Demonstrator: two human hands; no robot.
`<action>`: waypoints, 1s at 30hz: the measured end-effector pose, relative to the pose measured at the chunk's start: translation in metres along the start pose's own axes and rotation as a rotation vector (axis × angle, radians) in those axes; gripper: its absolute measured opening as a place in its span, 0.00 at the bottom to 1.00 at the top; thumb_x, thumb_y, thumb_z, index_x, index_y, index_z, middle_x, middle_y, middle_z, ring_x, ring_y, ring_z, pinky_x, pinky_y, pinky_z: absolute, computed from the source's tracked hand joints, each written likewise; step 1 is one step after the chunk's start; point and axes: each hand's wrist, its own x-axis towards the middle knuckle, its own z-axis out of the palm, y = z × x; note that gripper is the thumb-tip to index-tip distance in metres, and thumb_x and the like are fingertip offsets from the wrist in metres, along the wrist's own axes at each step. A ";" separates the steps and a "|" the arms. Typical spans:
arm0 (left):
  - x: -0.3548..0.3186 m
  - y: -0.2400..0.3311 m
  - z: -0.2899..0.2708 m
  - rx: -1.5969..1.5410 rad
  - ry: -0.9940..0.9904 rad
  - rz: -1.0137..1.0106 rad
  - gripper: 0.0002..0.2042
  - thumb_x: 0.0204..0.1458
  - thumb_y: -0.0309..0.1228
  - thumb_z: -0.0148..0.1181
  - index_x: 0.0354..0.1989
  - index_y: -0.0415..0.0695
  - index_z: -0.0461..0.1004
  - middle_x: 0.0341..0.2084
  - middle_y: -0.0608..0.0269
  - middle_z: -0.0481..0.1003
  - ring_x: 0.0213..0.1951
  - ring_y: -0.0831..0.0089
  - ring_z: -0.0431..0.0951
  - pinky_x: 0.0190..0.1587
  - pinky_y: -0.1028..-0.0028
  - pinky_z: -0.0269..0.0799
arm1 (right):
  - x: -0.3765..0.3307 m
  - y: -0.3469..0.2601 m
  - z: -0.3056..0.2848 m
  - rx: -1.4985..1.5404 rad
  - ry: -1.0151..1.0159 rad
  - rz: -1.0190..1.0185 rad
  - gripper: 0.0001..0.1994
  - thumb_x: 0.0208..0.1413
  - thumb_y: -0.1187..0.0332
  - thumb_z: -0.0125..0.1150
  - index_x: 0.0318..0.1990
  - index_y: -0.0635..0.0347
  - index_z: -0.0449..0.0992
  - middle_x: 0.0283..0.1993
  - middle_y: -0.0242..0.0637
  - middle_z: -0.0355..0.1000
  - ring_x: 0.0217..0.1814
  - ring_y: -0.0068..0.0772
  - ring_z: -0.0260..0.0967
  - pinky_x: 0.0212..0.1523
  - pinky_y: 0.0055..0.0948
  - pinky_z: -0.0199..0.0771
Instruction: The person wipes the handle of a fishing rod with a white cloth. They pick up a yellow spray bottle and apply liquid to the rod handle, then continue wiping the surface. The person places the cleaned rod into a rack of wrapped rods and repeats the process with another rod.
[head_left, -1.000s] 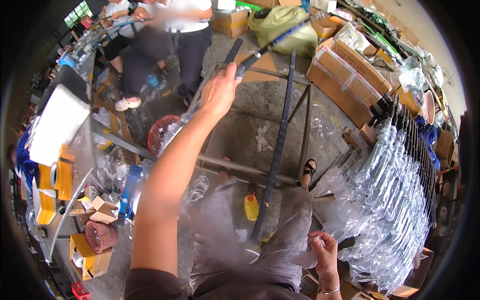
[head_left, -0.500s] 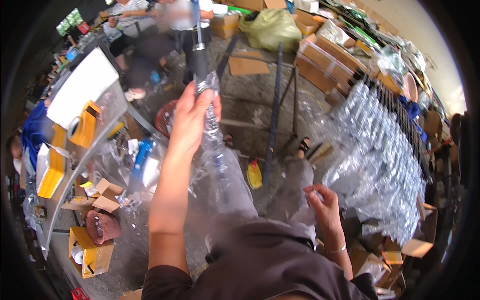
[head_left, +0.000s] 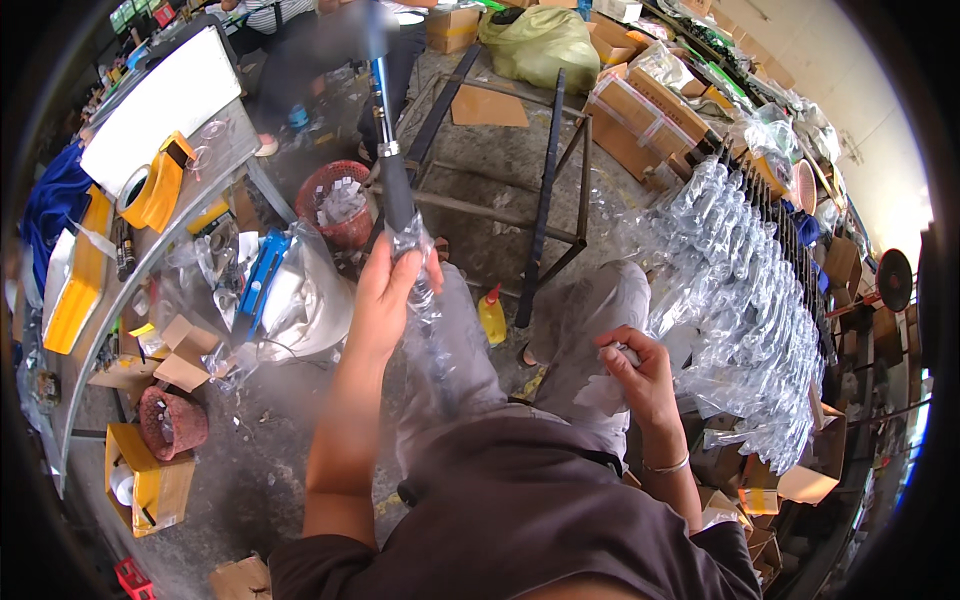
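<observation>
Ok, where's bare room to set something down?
Lightly littered grey concrete floor, between the small reddish basket and the left forearm, this side of the bulging white sack. Crowded: clear-bagged dark rods at right, grey tabletop with yellow tape rolls at left.

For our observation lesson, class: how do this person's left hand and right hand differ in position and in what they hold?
The left hand grips a long rod and its clear plastic sleeve; the right hand holds a small whitish scrap. The left hand is higher in the picture than the right hand. The left hand's wrist looks bare; the right hand's wrist wears a bracelet. Both hands are gloveless.
</observation>
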 end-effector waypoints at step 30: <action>-0.012 -0.016 0.026 -0.124 0.061 -0.179 0.13 0.65 0.39 0.50 0.48 0.43 0.66 0.32 0.62 0.73 0.30 0.73 0.74 0.36 0.70 0.72 | 0.010 -0.066 -0.024 0.548 -0.036 -0.148 0.31 0.43 0.60 0.68 0.54 0.63 0.64 0.44 0.38 0.69 0.38 0.27 0.67 0.39 0.21 0.67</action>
